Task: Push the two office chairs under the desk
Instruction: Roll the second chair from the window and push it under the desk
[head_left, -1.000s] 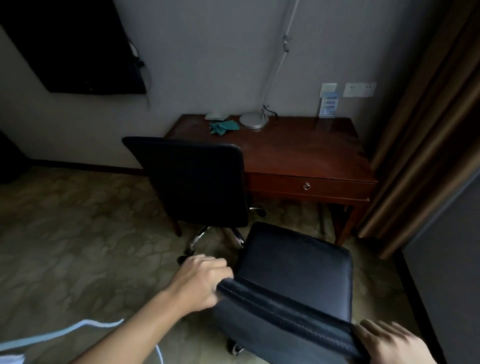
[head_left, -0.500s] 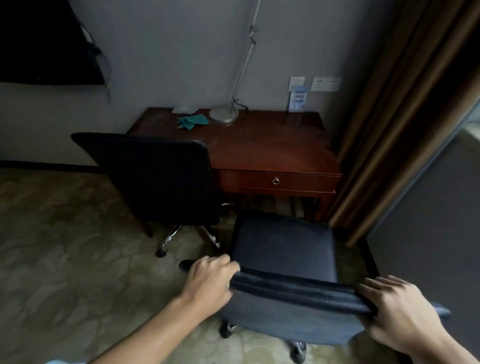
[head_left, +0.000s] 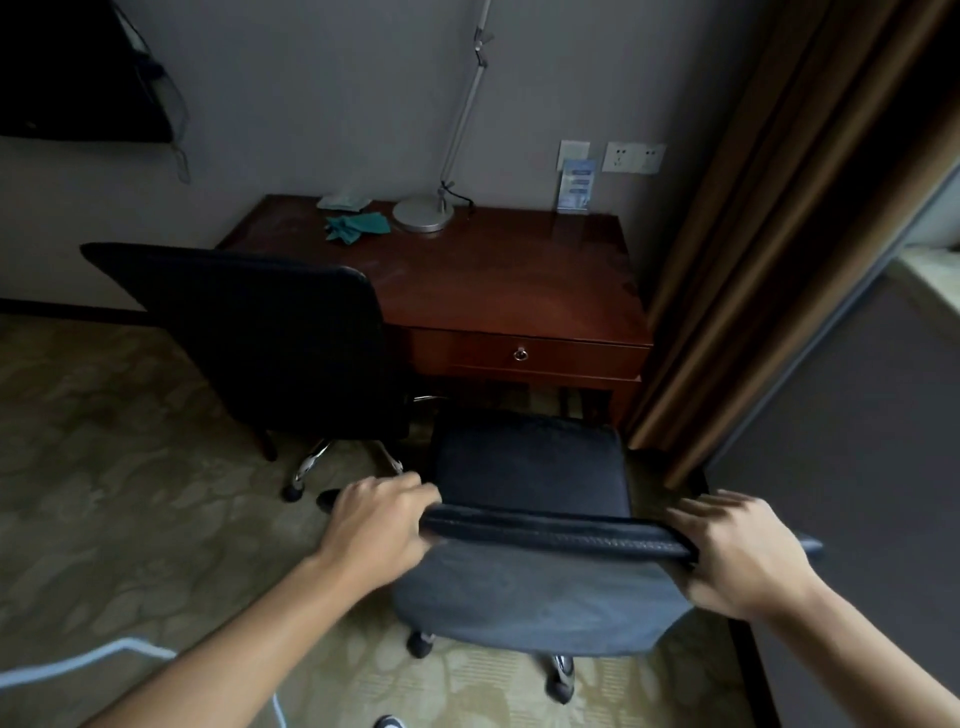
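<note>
A dark office chair (head_left: 530, 467) stands right in front of me, its seat facing the brown wooden desk (head_left: 509, 291) and stopping short of the desk's drawer front. My left hand (head_left: 376, 525) grips the left end of its backrest top. My right hand (head_left: 743, 556) grips the right end. A second black office chair (head_left: 270, 338) stands to the left, its backrest toward me and its seat tucked partly against the desk's left half.
A lamp base (head_left: 422, 214), a teal cloth (head_left: 356, 227) and a card stand (head_left: 575, 184) sit on the desk. Brown curtains (head_left: 769, 234) hang close on the right. A dark wall panel (head_left: 852, 493) is at right. A white cable (head_left: 83, 662) lies on the carpet at lower left.
The near chair has turned square to the desk and rolled toward it. My right hand has come fully into view on the backrest. The view has shifted left and closer.
</note>
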